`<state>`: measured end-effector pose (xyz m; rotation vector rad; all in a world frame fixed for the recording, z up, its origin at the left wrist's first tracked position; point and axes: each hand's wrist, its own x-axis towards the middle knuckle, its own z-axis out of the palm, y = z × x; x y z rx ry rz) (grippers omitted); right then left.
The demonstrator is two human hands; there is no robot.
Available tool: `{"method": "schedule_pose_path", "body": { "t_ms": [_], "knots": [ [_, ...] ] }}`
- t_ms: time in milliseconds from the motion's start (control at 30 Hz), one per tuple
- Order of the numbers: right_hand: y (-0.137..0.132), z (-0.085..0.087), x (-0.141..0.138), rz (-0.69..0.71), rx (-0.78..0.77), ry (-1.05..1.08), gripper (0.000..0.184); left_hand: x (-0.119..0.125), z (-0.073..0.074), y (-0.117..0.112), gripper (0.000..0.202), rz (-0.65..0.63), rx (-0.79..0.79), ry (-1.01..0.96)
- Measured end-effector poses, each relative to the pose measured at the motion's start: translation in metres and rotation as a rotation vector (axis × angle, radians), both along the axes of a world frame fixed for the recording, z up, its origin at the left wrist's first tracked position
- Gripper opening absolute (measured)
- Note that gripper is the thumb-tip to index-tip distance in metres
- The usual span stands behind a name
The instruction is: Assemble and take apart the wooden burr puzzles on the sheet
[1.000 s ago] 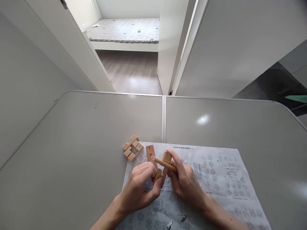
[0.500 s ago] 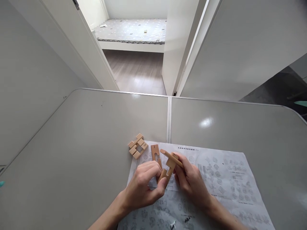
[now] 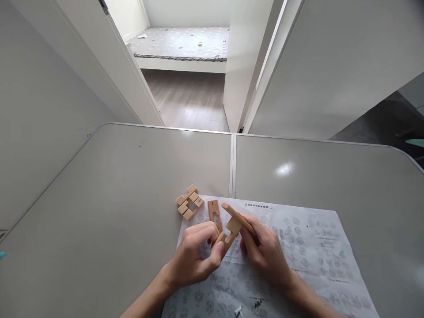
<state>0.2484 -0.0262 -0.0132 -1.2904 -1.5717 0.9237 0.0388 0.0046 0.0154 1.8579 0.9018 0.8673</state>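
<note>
My left hand (image 3: 195, 256) is closed around two notched wooden puzzle pieces (image 3: 215, 216), one upright and one slanted between thumb and fingers. My right hand (image 3: 265, 251) pinches a thin wooden bar (image 3: 236, 216) that lies across the slanted piece. Both hands hover just above a printed instruction sheet (image 3: 311, 247) on the grey table (image 3: 115, 198). A small cluster of joined wooden blocks (image 3: 189, 202) rests on the table at the sheet's upper left corner, a short way beyond my left hand.
The table is made of two halves with a seam (image 3: 232, 163) running away from me. Beyond its far edge stand white partition walls (image 3: 314, 66) and an open doorway (image 3: 185, 97) to a room with a wood floor.
The wooden bar in my right hand has shifted slightly left and tilted lower across the slanted piece. My left hand has closed a little tighter on its pieces.
</note>
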Motion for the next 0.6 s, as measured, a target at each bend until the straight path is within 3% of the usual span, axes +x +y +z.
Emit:
{"method": "schedule_pose_path", "body": {
  "t_ms": [300, 600],
  "knots": [
    [0.0006, 0.0019, -0.0015, -0.049, 0.142, -0.033, 0.032, 0.0003, -0.0007, 0.0007, 0.026, 0.059, -0.040, -0.007],
    [0.0023, 0.0027, -0.0008, -0.080, 0.221, -0.058, 0.033, 0.0029, -0.0022, -0.0012, 0.025, -0.003, -0.016, 0.033]
  ]
}}
